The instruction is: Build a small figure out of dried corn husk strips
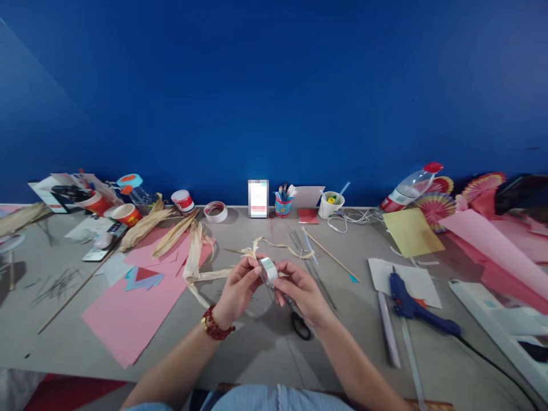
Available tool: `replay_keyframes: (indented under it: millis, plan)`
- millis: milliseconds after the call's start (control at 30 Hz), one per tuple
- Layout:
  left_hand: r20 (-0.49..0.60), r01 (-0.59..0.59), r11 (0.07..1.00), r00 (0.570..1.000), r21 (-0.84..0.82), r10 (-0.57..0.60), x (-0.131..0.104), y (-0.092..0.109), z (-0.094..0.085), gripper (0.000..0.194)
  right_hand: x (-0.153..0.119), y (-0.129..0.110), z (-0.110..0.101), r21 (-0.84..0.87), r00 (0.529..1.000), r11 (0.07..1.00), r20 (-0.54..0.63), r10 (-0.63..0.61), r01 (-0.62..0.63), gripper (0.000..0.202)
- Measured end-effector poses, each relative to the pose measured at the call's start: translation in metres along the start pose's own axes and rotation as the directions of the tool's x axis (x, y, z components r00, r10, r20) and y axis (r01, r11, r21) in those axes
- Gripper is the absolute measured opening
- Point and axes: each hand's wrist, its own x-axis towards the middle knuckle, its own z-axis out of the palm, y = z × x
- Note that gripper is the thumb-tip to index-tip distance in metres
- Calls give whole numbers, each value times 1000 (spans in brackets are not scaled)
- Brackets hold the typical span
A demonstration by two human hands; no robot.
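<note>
Between my two hands, above the middle of the table, is a small roll of tape (pixel 269 270) with a pale, shiny face. My left hand (pixel 240 285), with a red beaded bracelet at the wrist, is closed around a bundle of dry corn husk (pixel 252 249) and pinches at the roll's left side. My right hand (pixel 303 289) grips the roll from the right, fingers curled. Thin wire seems to run down from the left fingers. Under the right hand lie scissors (pixel 301 326), their black handle showing and the blades mostly hidden.
Pink paper (pixel 132 319) and corn husks (pixel 192 251) lie left. A thin stick (pixel 331 254) and wires lie right of centre. Farther right are a blue glue gun (pixel 411 305) with its cord and a paper cutter (pixel 500 325). A phone (pixel 258 198) stands against the blue wall.
</note>
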Motion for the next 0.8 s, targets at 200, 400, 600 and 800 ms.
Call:
replay_keyframes:
  millis: [200, 400, 600, 800]
  plan:
    - [78, -184, 949, 982, 256, 170, -4, -12, -7, 15, 0, 2, 2, 28, 997, 1000, -72, 2, 0, 27]
    - [175, -233, 923, 967, 305, 186, -9, -10, -4, 14, -2, -3, 1, -37, 998, 999, -61, 9, -12, 35]
    - [126, -128, 964, 987, 235, 100, -13, -9, -5, 15, -4, -9, 5, -73, 995, 997, -96, -9, 2, 26]
    - [200, -157, 949, 974, 275, 103, -16, -10, -11, 15, -3, -9, 3, -126, 993, 987, -44, -106, 100, 6]
